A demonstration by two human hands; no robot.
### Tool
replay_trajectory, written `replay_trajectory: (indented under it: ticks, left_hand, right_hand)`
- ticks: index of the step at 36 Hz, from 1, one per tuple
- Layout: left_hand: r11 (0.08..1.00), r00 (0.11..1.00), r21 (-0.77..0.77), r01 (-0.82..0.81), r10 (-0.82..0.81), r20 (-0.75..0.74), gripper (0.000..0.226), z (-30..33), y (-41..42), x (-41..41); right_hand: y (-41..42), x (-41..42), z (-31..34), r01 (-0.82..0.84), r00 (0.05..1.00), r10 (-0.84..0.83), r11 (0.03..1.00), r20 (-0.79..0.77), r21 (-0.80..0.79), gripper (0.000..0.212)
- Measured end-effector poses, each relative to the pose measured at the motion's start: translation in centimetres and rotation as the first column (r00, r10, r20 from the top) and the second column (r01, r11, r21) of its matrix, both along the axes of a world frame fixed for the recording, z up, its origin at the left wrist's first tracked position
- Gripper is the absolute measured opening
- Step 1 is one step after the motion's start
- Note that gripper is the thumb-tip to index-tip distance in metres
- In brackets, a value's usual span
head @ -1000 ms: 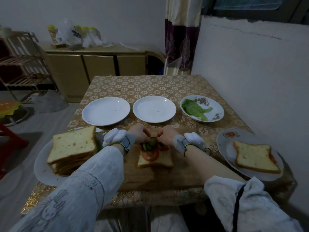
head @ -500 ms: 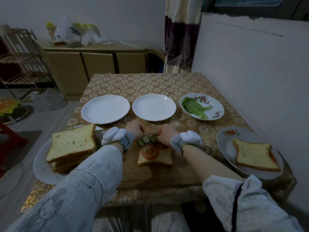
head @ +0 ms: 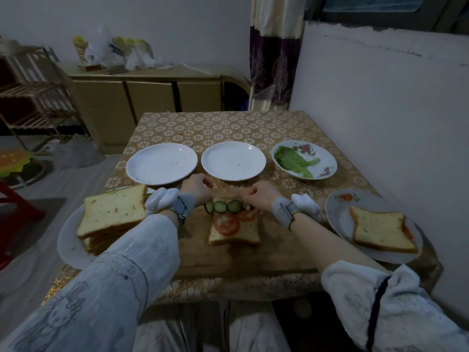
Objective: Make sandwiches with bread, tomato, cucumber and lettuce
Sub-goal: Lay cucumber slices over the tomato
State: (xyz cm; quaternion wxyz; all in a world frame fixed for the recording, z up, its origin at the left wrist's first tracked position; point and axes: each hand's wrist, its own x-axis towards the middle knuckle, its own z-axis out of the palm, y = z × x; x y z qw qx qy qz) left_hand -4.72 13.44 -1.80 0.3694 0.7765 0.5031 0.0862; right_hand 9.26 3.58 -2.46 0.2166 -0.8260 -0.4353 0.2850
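Head view. Landmark: wooden cutting board. On its centre lies a bread slice carrying two tomato slices; a row of cucumber slices sits along the slice's far edge. Left hand and right hand are at either end of that row, fingers curled; what they grip, cannot tell. Left of board: bread stack. Beyond board, right: lettuce on a floral plate.

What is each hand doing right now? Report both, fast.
Left hand: fingers curled at the left end of the cucumber slices; a grip cannot be told.
Right hand: fingers curled at the right end of the row; a grip cannot be told.
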Motion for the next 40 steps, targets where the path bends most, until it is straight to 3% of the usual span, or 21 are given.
replay_trajectory:
  ticks: [5,9,14,23,29,33,40]
  left_hand:
    - [0.989,0.987,-0.144,-0.017,0.039,0.153,0.034,0.3,-1.1,0.1]
    - [0.983,0.985,-0.184,0.029,0.003,0.174,0.031,-0.1,-2.3,0.2]
    - [0.992,0.991,-0.106,0.062,-0.049,0.121,0.024,-1.5,-3.1,0.1]
    - [0.99,0.99,0.074,0.117,-0.122,0.064,0.032,-1.7,-3.9,-0.2]
    - [0.991,0.993,0.088,0.104,-0.108,0.045,0.033,-2.0,-4.2,-0.4]
    - [0.989,0.993,0.094,0.111,-0.113,0.018,0.032,-2.1,-4.2,-0.6]
    - [0.982,0.987,0.105,0.157,-0.153,-0.048,0.032,-1.8,-4.0,-0.1]
  right_hand:
    - [-0.8,0.2,0.4,0.015,0.997,-0.013,0.999,-0.072,0.034,0.02]
    - [-1.5,0.2,0.5,0.002,0.997,0.003,0.998,-0.083,0.057,0.024]
    - [-2.2,-0.2,0.0,0.009,0.997,-0.002,0.996,-0.075,0.091,0.024]
    - [-2.5,-1.3,-1.5,0.015,0.996,-0.003,0.99,-0.086,0.137,0.023]
    - [-2.6,-2.0,-1.8,-0.058,0.998,0.051,0.983,0.043,0.177,0.023]
    - [-3.1,-2.1,-1.6,-0.135,0.979,0.115,0.984,0.169,0.115,0.029]
    - [-3.4,-1.6,-1.2,-0.179,0.955,0.166,0.983,0.248,0.032,0.028]
